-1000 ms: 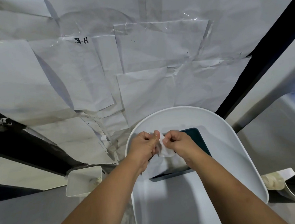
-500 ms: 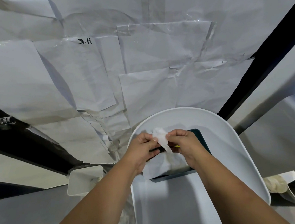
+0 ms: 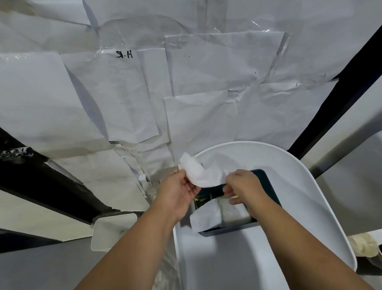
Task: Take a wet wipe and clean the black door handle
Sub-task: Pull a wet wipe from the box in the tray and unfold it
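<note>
A white wet wipe [image 3: 199, 174] stretches between my two hands above a dark teal wipe pack [image 3: 266, 180]. My left hand [image 3: 178, 192] pinches the wipe's upper left end. My right hand [image 3: 242, 186] pinches its lower right end, just over the pack's opening. Another white wipe [image 3: 205, 217] hangs out of the pack's near side. The pack lies on a white rounded tray-like surface [image 3: 305, 192]. No black door handle can be made out in this view.
Taped white paper sheets [image 3: 202, 74] cover the wall ahead. A black frame bar [image 3: 353, 79] runs diagonally at right, another black bar [image 3: 38, 181] at left. A small white box [image 3: 112, 232] sits left of the tray. Rolled papers [image 3: 379, 251] lie at lower right.
The wipe has been drawn up and out of the pack. My left hand moved left and up with one end, so the wipe now spans between both hands.
</note>
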Available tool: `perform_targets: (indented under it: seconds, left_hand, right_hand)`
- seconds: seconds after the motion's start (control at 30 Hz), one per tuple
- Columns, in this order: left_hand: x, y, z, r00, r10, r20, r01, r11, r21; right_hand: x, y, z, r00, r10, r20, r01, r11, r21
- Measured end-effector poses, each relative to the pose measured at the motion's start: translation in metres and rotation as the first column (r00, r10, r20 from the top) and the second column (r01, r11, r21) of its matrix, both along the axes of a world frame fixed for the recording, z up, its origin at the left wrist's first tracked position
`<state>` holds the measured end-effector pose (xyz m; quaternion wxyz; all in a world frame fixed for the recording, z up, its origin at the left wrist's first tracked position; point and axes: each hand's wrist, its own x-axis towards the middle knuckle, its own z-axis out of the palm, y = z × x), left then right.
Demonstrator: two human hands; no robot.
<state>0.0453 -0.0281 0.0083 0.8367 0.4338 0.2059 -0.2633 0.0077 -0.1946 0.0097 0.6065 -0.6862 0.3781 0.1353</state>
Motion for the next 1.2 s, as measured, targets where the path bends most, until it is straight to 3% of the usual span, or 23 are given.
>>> perform_targets:
  seconds: [0.03,0.1,0.2,0.27,0.33,0.43,0.63,0.77,0.97,1.07,1.2]
  left_hand:
    - [0.001,0.001,-0.001,0.999,-0.029,0.026,0.028,0.998,0.058]
    - [0.002,0.002,-0.002,0.994,-0.081,0.073,0.067,0.98,0.185]
    - [0.001,0.001,0.0,0.98,-0.153,0.13,0.104,0.94,0.325]
    - [-0.001,-0.001,0.002,0.972,-0.175,0.156,0.112,0.931,0.346]
    - [-0.002,-0.002,0.003,0.967,-0.182,0.177,0.113,0.933,0.343]
    - [-0.001,0.001,0.003,0.976,-0.12,0.181,0.063,0.954,0.295]
    - [-0.001,0.001,-0.005,0.995,-0.049,0.085,0.019,0.945,0.326]
    - [-0.006,0.006,-0.003,0.985,-0.131,0.112,0.108,0.975,0.194]
    - [-0.011,0.007,-0.007,0.967,-0.152,0.205,0.113,0.975,0.192]
    - [-0.013,0.009,-0.008,0.959,-0.179,0.22,0.127,0.965,0.23]
    - [-0.015,0.008,-0.005,0.948,-0.225,0.224,0.174,0.958,0.226]
  right_hand:
    - [-0.001,-0.001,0.0,0.996,0.088,0.009,-0.086,0.985,-0.15]
    - [-0.002,0.0,0.004,0.972,0.197,0.131,-0.163,0.958,-0.237]
    - [-0.002,0.002,0.011,0.909,0.291,0.299,-0.27,0.956,-0.113]
    - [-0.003,0.005,0.01,0.877,0.375,0.301,-0.398,0.917,0.017]
    - [-0.007,0.009,0.008,0.845,0.464,0.267,-0.473,0.88,-0.033]
    - [-0.01,0.012,0.007,0.849,0.447,0.284,-0.414,0.894,-0.169]
    - [-0.01,0.011,0.012,0.876,0.297,0.38,-0.291,0.954,-0.073]
    - [-0.01,0.009,0.012,0.896,0.243,0.372,-0.239,0.969,-0.056]
    - [-0.015,0.006,0.0,0.914,0.309,0.262,-0.276,0.948,-0.155]
    - [-0.017,0.008,0.001,0.906,0.316,0.283,-0.309,0.948,-0.069]
    - [-0.013,0.013,0.006,0.921,0.234,0.312,-0.234,0.972,-0.038]
